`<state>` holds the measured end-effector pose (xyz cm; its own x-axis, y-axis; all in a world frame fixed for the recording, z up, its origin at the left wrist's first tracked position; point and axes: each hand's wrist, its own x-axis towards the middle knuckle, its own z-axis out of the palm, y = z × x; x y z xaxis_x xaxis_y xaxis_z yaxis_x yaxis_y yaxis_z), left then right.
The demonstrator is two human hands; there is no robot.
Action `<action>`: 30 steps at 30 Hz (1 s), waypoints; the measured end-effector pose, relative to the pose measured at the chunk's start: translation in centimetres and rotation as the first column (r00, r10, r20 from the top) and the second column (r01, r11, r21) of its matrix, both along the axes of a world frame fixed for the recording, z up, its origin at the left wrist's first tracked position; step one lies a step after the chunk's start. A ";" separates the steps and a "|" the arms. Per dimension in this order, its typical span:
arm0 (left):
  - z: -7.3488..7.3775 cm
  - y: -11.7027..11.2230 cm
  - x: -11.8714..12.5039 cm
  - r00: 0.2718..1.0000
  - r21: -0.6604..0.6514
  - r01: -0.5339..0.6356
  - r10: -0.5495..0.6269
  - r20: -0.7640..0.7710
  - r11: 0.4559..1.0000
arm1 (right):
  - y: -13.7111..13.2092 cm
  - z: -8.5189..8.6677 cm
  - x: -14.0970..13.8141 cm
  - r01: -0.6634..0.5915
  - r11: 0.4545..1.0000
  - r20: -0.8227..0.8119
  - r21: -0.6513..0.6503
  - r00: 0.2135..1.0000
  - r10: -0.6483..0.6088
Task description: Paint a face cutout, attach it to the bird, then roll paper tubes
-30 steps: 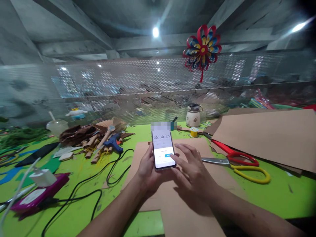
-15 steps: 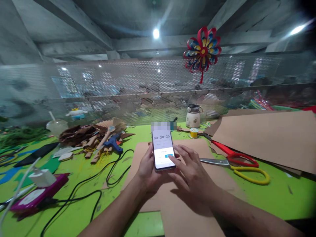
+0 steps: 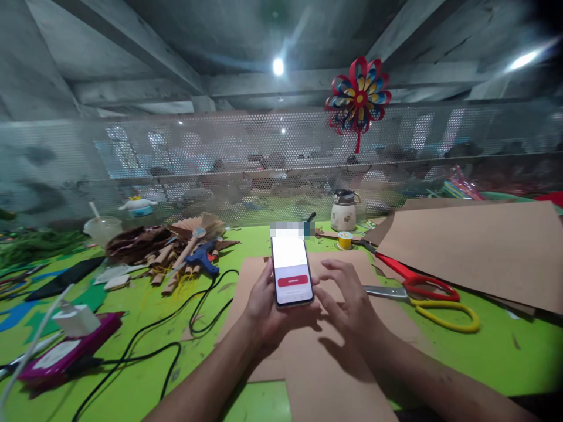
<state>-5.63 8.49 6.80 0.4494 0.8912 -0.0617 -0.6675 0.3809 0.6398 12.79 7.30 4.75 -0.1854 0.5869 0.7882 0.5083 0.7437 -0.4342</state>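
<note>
Seemingly I was partway: my left hand (image 3: 266, 312) grasped the phone (image 3: 289, 255) at my twelve o'clock, its red button (image 3: 292, 281) untouched; my empty right hand (image 3: 349, 300) hovered, loosely spread, at the phone's four o'clock.

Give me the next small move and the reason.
Probably tap the red bar on the phone with the right hand: the left hand holds the phone, its display lit, and the right hand is poised beside it, off the bar.
</note>
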 end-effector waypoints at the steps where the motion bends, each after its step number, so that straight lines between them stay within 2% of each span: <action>1: 0.1 -0.1 0.1 1.000 -0.009 -0.010 0.010 -0.004 1.000 | 0.4 -0.3 0.0 -0.007 0.999 -0.048 -0.046 0.999 0.005; 4: 0.4 -0.2 0.2 1.000 -0.031 -0.011 0.011 -0.015 0.999 | 1.2 -0.8 0.1 -0.069 0.973 -0.175 -0.221 0.984 0.030; 7: 0.2 -0.2 0.2 0.999 -0.053 0.005 -0.007 -0.033 0.999 | 1.4 -0.9 0.0 -0.185 0.891 -0.287 -0.415 0.956 0.065; 9: 0.0 -0.1 0.1 0.999 -0.053 0.003 -0.005 -0.045 0.999 | 1.3 -0.7 -0.1 -0.230 0.846 -0.317 -0.482 0.945 0.076; 19: -0.8 0.2 -0.2 1.000 -0.024 0.011 -0.011 -0.009 1.000 | 1.0 -0.9 -0.1 -0.297 0.837 -0.259 -0.460 0.946 0.194; 25: -0.6 0.1 0.0 1.000 -0.023 0.001 -0.001 0.012 1.000 | 0.7 -0.8 -0.2 -0.325 0.828 -0.268 -0.457 0.938 0.220; 30: -0.4 -0.1 0.0 1.000 -0.034 -0.005 0.005 0.009 0.999 | 0.5 -0.3 -0.2 -0.325 0.847 -0.245 -0.420 0.940 0.239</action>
<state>-5.60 8.35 6.36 0.4457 0.8908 -0.0884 -0.6748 0.3993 0.6206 12.58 7.80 4.45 -0.2802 0.8271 0.4872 0.1891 0.5451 -0.8168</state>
